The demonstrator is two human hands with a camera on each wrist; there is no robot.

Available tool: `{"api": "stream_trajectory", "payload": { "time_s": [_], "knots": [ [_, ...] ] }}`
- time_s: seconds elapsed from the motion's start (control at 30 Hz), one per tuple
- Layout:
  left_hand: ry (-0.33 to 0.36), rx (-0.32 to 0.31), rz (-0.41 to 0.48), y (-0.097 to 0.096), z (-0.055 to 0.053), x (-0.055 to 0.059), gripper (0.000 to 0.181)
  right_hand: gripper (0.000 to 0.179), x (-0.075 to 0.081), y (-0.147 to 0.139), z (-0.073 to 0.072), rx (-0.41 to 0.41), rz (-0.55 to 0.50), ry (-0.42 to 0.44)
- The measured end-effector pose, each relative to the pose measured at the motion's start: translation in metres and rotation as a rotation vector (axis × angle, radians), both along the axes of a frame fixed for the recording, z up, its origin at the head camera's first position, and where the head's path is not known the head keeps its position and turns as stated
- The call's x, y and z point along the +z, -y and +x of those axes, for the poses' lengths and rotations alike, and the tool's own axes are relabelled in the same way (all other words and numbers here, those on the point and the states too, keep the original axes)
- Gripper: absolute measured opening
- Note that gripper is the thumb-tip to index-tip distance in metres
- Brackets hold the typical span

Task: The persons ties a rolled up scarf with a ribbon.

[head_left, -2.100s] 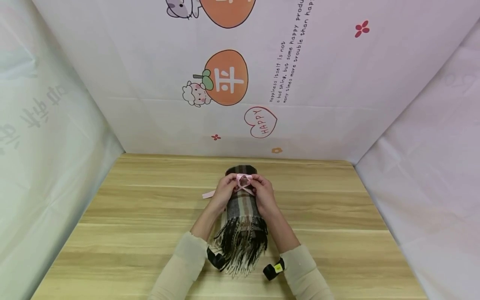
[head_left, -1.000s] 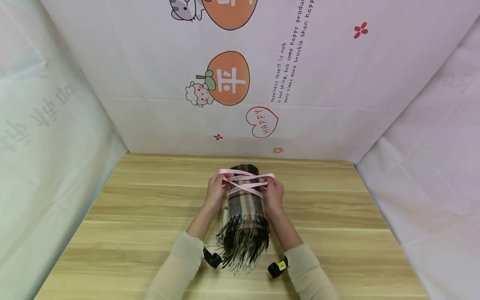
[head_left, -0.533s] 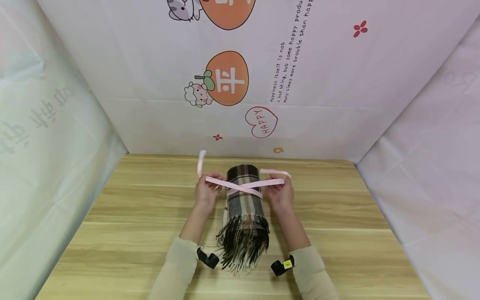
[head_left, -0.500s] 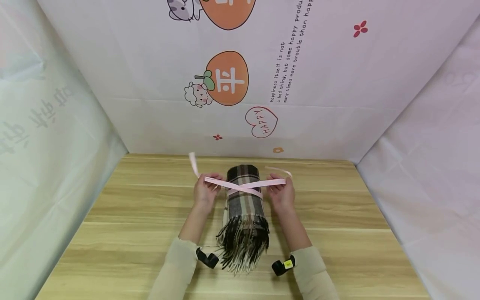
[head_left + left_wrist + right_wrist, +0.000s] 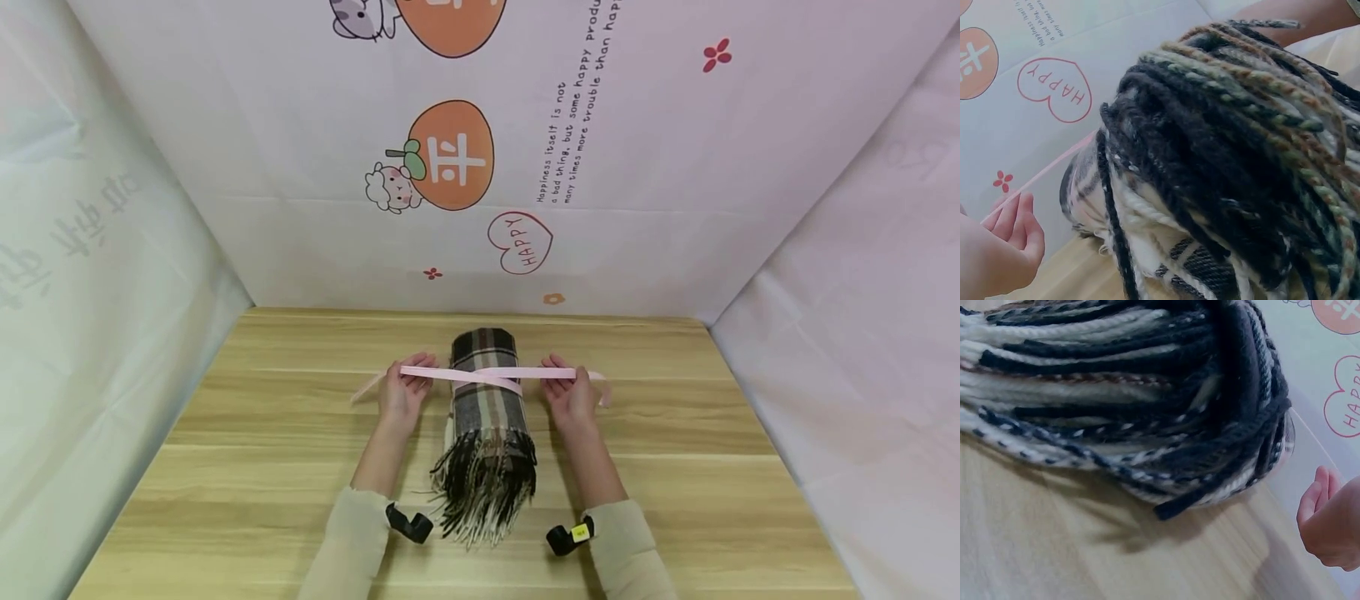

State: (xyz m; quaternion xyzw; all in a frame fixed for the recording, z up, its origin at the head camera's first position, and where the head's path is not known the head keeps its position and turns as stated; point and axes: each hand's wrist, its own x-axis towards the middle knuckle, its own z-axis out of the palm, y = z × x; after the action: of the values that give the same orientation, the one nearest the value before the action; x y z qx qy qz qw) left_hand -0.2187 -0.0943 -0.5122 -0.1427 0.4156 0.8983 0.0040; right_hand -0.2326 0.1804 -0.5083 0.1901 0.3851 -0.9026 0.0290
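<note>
A rolled plaid scarf [image 5: 487,410] lies on the table with its long fringe [image 5: 487,492] toward me. Around its upper part runs a pink ribbon [image 5: 528,372], crossed over itself on top. To the left of the scarf, my left hand [image 5: 402,398] pinches one ribbon end under the thumb, palm turned up. My right hand [image 5: 573,402] does the same with the other end on the right. Both lengths look taut between the hands, and loose tails hang past each hand. In the wrist views the fringe [image 5: 1210,137] covers much of the scarf.
The wooden table [image 5: 667,467] is enclosed by a printed white back sheet [image 5: 630,250] and white side sheets [image 5: 847,333]. Black wrist cameras [image 5: 410,525] sit at both sleeve cuffs, close to the fringe.
My hands have moved apart from above the scarf to either side. The ribbon's loops have straightened into one crossing, and its tails have dropped outward. The scarf stays in place.
</note>
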Motion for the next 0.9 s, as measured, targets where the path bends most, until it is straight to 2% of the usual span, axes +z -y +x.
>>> {"api": "stream_trajectory", "payload": {
  "time_s": [0.27, 0.57, 0.9],
  "knots": [
    [0.015, 0.025, -0.014, 0.009, 0.005, -0.006, 0.057, 0.054, -0.008, -0.005, 0.0, 0.012, 0.09, 0.019],
    [0.037, 0.026, -0.013, 0.018, 0.007, -0.01, 0.058, 0.055, -0.016, -0.014, 0.002, 0.001, 0.08, 0.064],
    [0.061, 0.05, 0.094, 0.024, 0.007, -0.012, 0.053, 0.053, -0.015, -0.025, 0.003, -0.024, 0.093, 0.105]
  ]
}}
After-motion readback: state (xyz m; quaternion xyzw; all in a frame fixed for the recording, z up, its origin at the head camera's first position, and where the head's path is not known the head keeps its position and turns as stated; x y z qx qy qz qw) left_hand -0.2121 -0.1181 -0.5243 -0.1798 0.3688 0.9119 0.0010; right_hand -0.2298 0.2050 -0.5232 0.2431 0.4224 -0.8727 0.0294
